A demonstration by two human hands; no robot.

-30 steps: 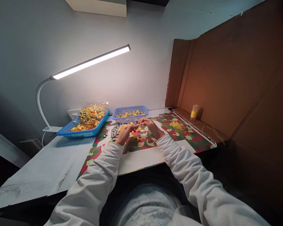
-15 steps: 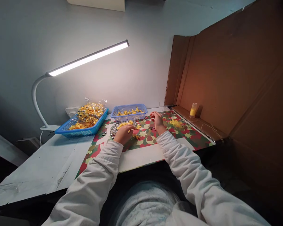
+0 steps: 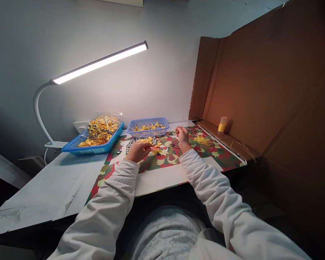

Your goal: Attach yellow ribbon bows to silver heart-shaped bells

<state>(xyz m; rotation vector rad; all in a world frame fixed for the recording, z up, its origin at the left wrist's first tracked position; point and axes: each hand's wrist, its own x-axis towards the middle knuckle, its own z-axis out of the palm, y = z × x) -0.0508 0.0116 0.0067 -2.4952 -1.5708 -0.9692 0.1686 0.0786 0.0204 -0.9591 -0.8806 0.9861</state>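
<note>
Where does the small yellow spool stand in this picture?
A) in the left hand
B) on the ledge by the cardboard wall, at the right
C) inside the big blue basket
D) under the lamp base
B: the yellow spool stands upright on the ledge at the foot of the cardboard wall, to the right of both hands and apart from them.

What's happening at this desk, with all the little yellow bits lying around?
A person in white sleeves sits at a desk under a lit lamp. The left hand pinches a small yellow piece beside a pile of silver beads on a patterned mat. The right hand is raised a little farther back; what it holds is too small to tell. Two blue baskets of yellow pieces stand behind.
</note>
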